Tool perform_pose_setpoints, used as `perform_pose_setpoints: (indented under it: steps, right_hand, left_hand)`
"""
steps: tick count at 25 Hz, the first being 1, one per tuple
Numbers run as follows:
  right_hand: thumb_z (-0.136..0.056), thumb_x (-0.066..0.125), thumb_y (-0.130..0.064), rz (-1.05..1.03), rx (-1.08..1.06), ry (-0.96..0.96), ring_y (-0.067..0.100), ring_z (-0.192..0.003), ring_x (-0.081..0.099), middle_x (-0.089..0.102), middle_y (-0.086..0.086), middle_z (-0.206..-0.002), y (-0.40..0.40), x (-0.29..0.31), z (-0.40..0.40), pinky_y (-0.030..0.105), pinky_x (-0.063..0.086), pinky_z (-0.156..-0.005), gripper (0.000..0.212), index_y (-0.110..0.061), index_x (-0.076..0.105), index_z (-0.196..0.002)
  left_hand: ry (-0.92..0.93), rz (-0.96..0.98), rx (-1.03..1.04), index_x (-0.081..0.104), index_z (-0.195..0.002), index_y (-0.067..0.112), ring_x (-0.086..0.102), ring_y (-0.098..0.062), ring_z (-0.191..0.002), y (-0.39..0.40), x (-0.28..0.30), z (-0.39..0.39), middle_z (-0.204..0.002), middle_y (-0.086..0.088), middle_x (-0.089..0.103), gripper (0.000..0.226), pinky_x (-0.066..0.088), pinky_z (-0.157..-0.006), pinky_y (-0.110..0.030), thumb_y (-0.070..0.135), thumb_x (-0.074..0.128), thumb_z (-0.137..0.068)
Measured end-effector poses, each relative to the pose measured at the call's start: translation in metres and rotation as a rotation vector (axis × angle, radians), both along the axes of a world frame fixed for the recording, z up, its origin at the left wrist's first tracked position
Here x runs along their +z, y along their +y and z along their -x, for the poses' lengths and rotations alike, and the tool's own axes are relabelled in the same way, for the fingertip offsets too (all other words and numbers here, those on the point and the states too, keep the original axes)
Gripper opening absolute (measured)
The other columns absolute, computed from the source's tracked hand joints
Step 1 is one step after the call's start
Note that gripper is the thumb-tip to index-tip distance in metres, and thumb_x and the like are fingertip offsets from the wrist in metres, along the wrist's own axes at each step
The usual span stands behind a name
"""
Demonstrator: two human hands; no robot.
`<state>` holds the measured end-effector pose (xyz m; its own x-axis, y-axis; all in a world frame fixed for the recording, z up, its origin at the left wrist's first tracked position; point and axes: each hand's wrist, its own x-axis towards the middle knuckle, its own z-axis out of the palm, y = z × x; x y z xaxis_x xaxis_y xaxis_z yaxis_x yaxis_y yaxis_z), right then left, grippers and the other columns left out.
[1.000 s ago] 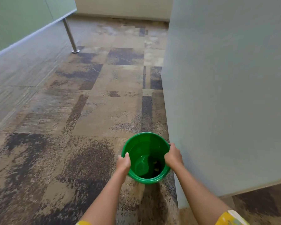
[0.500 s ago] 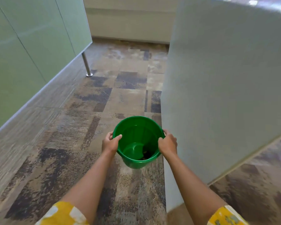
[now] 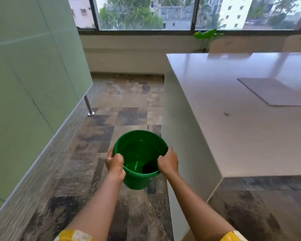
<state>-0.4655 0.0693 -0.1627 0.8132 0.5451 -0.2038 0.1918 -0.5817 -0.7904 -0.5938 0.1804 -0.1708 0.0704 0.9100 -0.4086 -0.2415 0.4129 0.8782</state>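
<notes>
One round, glossy green plastic bucket (image 3: 140, 160) hangs between two hands, left hand (image 3: 115, 164) and right hand (image 3: 169, 162) each clamped on its rim.

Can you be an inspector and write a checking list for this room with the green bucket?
Surface: patchy brown and grey carpet.
Job's things: green bucket, upright, with something dark at its bottom.
Clutter: grey mat and a small dark speck on the white table.
Grips: left grip and right grip each hold the bucket's rim, on opposite sides.
Cables: nothing seen.
Surroundings: green panel with a metal leg on the left; window and leafy plant ahead.
</notes>
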Motion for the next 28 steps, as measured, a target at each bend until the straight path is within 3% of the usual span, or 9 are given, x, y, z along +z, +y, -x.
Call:
perform_pose_setpoints:
  steps: [3, 6, 8, 11, 15, 17, 21, 24, 28]
  right_hand:
    - [-0.094, 0.049, -0.015, -0.018, -0.032, 0.019, 0.032, -0.145, 0.026, 0.019, 0.014, -0.16, 0.005, 0.032, 0.013, 0.04, 0.024, -0.118, 0.073, -0.009, 0.012, -0.157]
    - [-0.097, 0.046, -0.025, 0.038, -0.044, -0.07, 0.034, -0.151, 0.0, 0.004, 0.017, -0.164, 0.014, 0.057, 0.022, 0.043, 0.0, -0.121, 0.073, -0.001, 0.009, -0.156]
    - [-0.099, 0.044, -0.027, 0.03, -0.016, -0.083, 0.035, -0.151, -0.005, 0.002, 0.018, -0.164, 0.018, 0.079, 0.025, 0.043, -0.002, -0.121, 0.073, 0.002, 0.009, -0.155]
    - [-0.1, 0.049, -0.029, -0.185, 0.019, -0.043, 0.031, -0.149, 0.017, 0.017, 0.015, -0.161, 0.016, 0.12, 0.012, 0.036, 0.016, -0.12, 0.064, 0.001, 0.026, -0.152]
    - [-0.1, 0.053, -0.023, -0.398, -0.078, -0.125, 0.015, -0.108, 0.057, 0.048, 0.011, -0.14, -0.016, 0.169, -0.044, 0.006, 0.036, -0.089, 0.04, -0.004, 0.054, -0.135]
    - [-0.099, 0.053, -0.019, -0.448, -0.163, -0.216, 0.006, -0.094, 0.056, 0.048, 0.009, -0.135, -0.041, 0.18, -0.079, -0.003, 0.034, -0.077, 0.033, -0.004, 0.06, -0.129]
    - [-0.099, 0.051, -0.012, -0.376, -0.293, -0.384, 0.02, -0.117, 0.053, 0.048, 0.014, -0.134, -0.09, 0.175, -0.155, 0.006, 0.022, -0.09, 0.028, -0.004, 0.064, -0.122]
    - [-0.098, 0.048, -0.009, -0.323, -0.342, -0.368, 0.028, -0.118, 0.054, 0.048, 0.016, -0.133, -0.112, 0.159, -0.2, 0.004, 0.022, -0.084, 0.027, -0.003, 0.064, -0.119]
    - [-0.1, 0.044, -0.01, -0.264, -0.28, -0.33, 0.029, -0.118, 0.053, 0.045, 0.017, -0.136, -0.12, 0.144, -0.238, 0.009, 0.027, -0.089, 0.029, -0.003, 0.061, -0.122]
  left_hand:
    - [0.038, -0.014, 0.007, 0.066, -0.125, 0.016, 0.062, -0.035, -0.112, 0.006, 0.036, -0.008, -0.12, -0.017, 0.066, 0.071, 0.053, -0.098, -0.052, -0.021, 0.03, -0.077]
    - [0.062, -0.025, -0.009, 0.068, -0.118, 0.019, 0.062, -0.032, -0.112, 0.009, 0.062, -0.019, -0.116, -0.013, 0.067, 0.067, 0.053, -0.098, -0.05, -0.02, 0.03, -0.078]
    - [0.069, -0.045, -0.023, 0.069, -0.115, 0.02, 0.063, -0.03, -0.11, 0.008, 0.076, -0.029, -0.115, -0.011, 0.067, 0.065, 0.054, -0.097, -0.048, -0.018, 0.031, -0.079]
    - [0.046, -0.053, -0.043, 0.071, -0.116, 0.018, 0.064, -0.029, -0.108, 0.009, 0.086, -0.046, -0.115, -0.011, 0.069, 0.061, 0.056, -0.095, -0.048, -0.017, 0.035, -0.082]
    - [0.043, -0.041, -0.069, 0.072, -0.108, 0.021, 0.066, -0.029, -0.107, -0.001, 0.089, -0.075, -0.11, -0.009, 0.069, 0.061, 0.057, -0.093, -0.047, -0.02, 0.036, -0.081]
    - [0.027, -0.043, -0.089, 0.071, -0.104, 0.023, 0.066, -0.03, -0.106, -0.003, 0.091, -0.086, -0.108, -0.009, 0.069, 0.062, 0.056, -0.093, -0.049, -0.021, 0.035, -0.08]
    - [0.031, -0.054, -0.078, 0.072, -0.101, 0.023, 0.065, -0.03, -0.109, -0.003, 0.096, -0.1, -0.113, -0.011, 0.069, 0.063, 0.055, -0.096, -0.049, -0.021, 0.033, -0.079]
    - [0.056, -0.061, -0.087, 0.071, -0.112, 0.019, 0.065, -0.03, -0.106, -0.004, 0.102, -0.102, -0.116, -0.013, 0.068, 0.067, 0.055, -0.094, -0.048, -0.021, 0.031, -0.076]
    - [0.087, -0.054, -0.106, 0.071, -0.108, 0.019, 0.062, -0.031, -0.102, 0.001, 0.114, -0.105, -0.095, -0.007, 0.066, 0.072, 0.056, -0.084, -0.046, -0.023, 0.028, -0.068]
